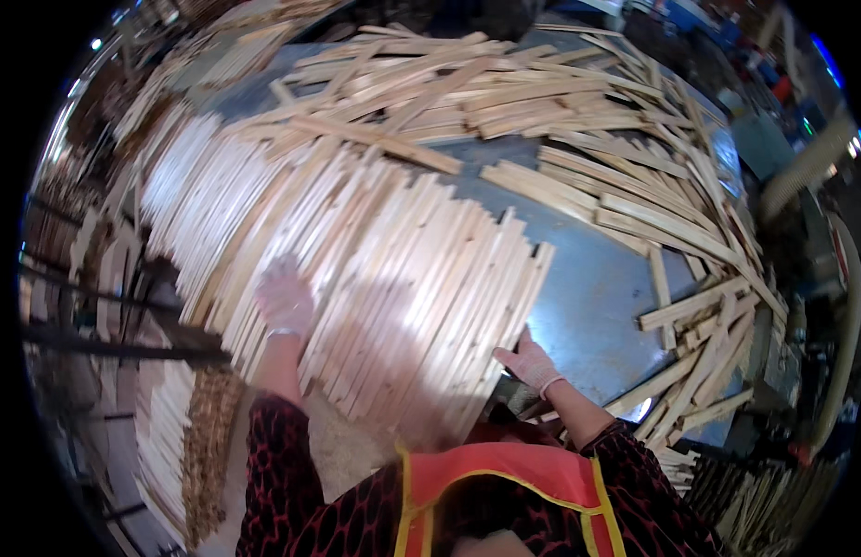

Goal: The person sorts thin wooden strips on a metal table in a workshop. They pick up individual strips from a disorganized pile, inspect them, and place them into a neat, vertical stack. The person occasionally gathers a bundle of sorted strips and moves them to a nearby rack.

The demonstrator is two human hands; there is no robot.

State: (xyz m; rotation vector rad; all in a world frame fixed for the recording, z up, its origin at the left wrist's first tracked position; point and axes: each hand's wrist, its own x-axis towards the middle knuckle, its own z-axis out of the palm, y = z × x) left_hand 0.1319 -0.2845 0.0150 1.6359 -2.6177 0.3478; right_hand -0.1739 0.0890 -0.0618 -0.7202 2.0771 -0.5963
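The row of strips (430, 288) runs from upper left to mid-frame. Over it, left of centre, the left hand (284, 297) looks loosely open, gripping nothing I can see; a flat, light palm would suit. Right of centre, the right hand (531, 364) is at the row's end, where even pressure should keep strips snug. Blur softens the left fingertips; the right fingers are partly hidden, their grip impossible to tell.

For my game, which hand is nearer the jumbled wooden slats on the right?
Right. The right hand is left of the jumbled wooden slats; the left hand is farther left.
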